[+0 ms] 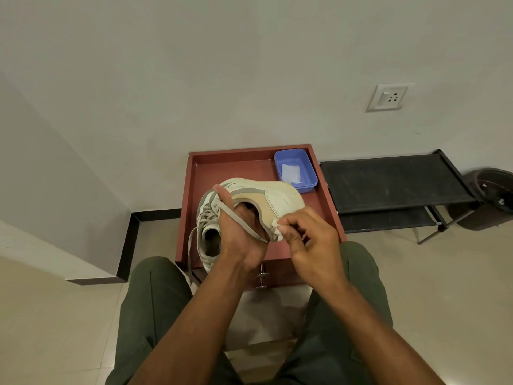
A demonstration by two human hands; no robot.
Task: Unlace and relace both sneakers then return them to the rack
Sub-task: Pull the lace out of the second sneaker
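Left hand (238, 232) grip closed on sneaker (266, 198) and lace (238, 218) — sneaker on side, long axis left-right; right hand (308, 243) pinches tongue edge.

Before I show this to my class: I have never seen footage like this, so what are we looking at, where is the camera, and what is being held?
One picture, from a camera worn on a person's head, looking down at their two bare hands; no machine. The left hand holds up a pale sneaker, a grey lace draped across that hand. The right hand pinches something small and white at the sneaker's edge. Underneath is a red-brown cabinet top carrying a second sneaker and a blue tray. A black rack stands to the right.
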